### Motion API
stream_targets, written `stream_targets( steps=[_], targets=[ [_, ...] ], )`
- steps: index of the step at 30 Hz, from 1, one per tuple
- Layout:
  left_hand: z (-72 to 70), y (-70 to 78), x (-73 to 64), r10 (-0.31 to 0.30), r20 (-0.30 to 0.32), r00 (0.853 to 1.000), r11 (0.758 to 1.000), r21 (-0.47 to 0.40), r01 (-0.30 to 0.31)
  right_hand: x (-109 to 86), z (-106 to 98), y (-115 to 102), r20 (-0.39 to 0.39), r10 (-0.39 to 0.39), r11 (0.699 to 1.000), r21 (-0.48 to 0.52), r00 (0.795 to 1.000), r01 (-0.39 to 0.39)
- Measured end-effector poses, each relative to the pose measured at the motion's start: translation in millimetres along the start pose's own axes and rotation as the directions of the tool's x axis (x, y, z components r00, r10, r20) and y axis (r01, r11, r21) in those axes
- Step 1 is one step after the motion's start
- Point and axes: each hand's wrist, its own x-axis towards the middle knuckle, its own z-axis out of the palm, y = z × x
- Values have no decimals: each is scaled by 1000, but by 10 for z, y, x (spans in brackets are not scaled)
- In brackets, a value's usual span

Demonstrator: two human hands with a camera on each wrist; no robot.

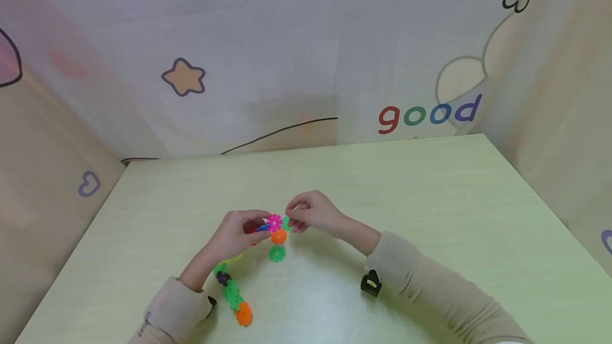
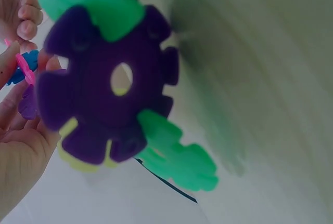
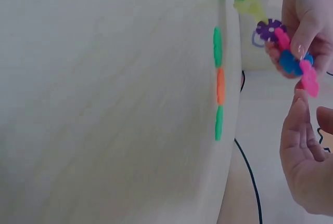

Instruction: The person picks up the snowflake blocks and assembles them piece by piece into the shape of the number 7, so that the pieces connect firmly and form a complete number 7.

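Observation:
My left hand [image 1: 234, 235] pinches one end of a chain of interlocking plastic snowflake discs [image 1: 232, 293]. A pink disc [image 1: 274, 222] is at that end, with a blue disc [image 3: 291, 63] beside it under the thumb. From there the chain runs through purple, yellow and green discs down to an orange disc [image 1: 244, 314]. My right hand [image 1: 319, 212] is close beside the pink disc, fingers gently bent and thumb apart from them in the right wrist view. A dark purple disc [image 2: 88, 89] of the chain looms large in the left wrist view.
On the pale table [image 1: 406, 190], a green disc [image 1: 277, 254], an orange disc [image 1: 279, 237] and another green disc [image 1: 286, 223] lie in a row beneath the hands. Printed curtains [image 1: 287, 41] enclose the table's back and sides.

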Motion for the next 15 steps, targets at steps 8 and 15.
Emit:
stream_targets(
  steps=[8,15],
  targets=[
    [-41,-10,-15,-9,-3,1000,1000,-17,9,172,-118,83,20,10,978,-210,1000,-6],
    [-62,-12,-17,-12,-17,1000,1000,-18,12,312,-152,151,41,20,946,-325,999,-5]
  ],
)
